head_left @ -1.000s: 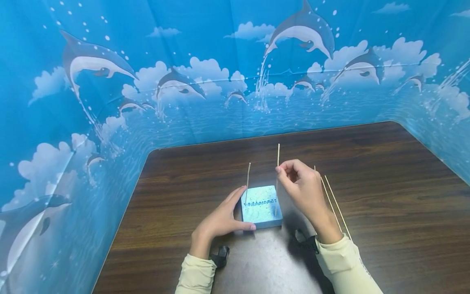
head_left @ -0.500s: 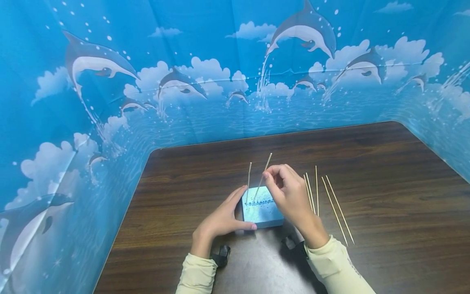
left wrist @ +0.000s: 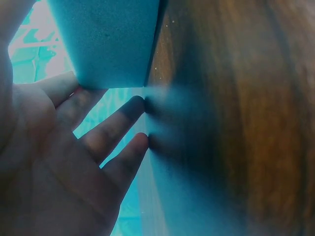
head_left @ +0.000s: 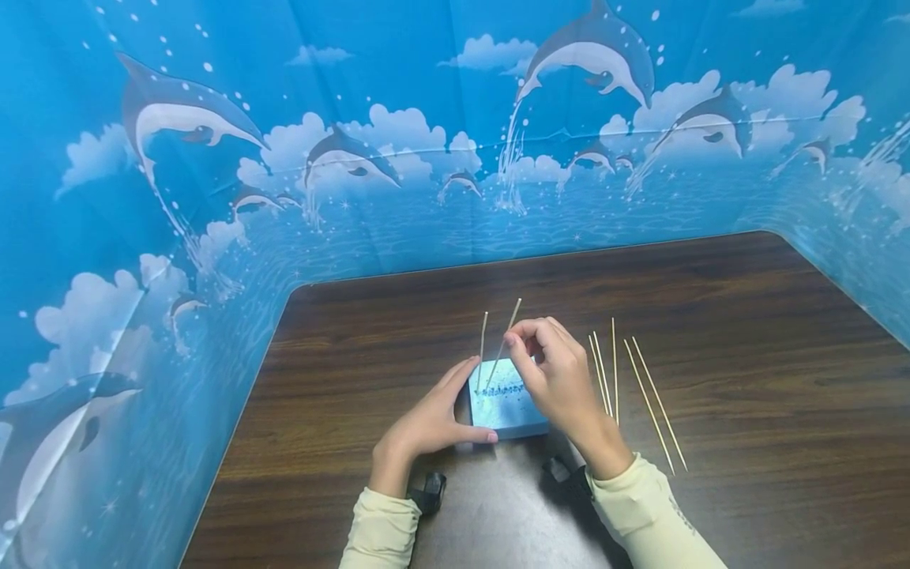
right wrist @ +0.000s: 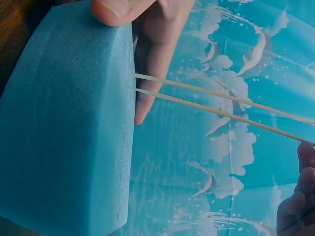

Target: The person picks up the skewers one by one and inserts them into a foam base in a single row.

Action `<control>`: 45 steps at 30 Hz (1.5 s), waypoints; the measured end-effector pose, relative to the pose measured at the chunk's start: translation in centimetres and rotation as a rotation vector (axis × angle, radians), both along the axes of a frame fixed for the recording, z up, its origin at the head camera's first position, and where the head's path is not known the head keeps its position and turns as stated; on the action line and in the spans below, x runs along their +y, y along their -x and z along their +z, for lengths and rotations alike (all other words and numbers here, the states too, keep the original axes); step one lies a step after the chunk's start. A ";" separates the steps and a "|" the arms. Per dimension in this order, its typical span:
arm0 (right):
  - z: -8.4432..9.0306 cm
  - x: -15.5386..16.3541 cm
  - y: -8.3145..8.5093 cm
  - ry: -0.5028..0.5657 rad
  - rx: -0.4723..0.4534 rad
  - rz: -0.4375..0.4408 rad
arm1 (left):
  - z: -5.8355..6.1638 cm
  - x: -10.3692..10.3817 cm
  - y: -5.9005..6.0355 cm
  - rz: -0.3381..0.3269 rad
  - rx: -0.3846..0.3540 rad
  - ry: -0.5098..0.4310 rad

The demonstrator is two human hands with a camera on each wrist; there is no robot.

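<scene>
A light blue foam block [head_left: 509, 409] lies on the dark wooden table [head_left: 746, 332]. My left hand [head_left: 464, 405] holds its left near corner, thumb along the front face and fingers along the left side. One thin wooden skewer [head_left: 483, 348] stands upright in the block's top. My right hand [head_left: 515, 352] pinches a second skewer [head_left: 509, 325], which tilts to the right, its lower end at the block's top close beside the first. The right wrist view shows both skewers [right wrist: 206, 101] entering the foam block [right wrist: 69, 137] close together. In the left wrist view my fingers [left wrist: 123, 120] lie beside the block [left wrist: 108, 39].
Several loose skewers [head_left: 643, 391] lie on the table just right of my right hand. A blue dolphin-print cloth [head_left: 426, 158] walls the table at the back and on both sides. Both wrists wear black straps [head_left: 429, 491].
My right hand has carried its skewer leftwards from the block's right side to beside the standing skewer, and it now tilts. The loose skewers behind it are uncovered. The left hand stayed put.
</scene>
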State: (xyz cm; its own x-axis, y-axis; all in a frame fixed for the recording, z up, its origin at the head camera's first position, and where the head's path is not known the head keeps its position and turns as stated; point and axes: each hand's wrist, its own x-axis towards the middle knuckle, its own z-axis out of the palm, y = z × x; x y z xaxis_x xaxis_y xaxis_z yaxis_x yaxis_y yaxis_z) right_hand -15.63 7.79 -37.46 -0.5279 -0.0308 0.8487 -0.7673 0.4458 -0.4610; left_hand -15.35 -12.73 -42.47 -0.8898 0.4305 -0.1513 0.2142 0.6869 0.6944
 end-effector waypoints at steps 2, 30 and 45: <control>0.0 0.0 0.0 -0.006 0.003 0.005 | 0.0 0.0 0.0 -0.002 0.003 -0.002; -2.1 -0.6 0.7 -0.057 -0.007 0.054 | 0.3 0.2 0.0 0.002 -0.007 -0.008; -1.3 2.7 1.0 -0.167 -0.236 -0.053 | 0.0 0.1 0.2 -0.013 0.007 -0.017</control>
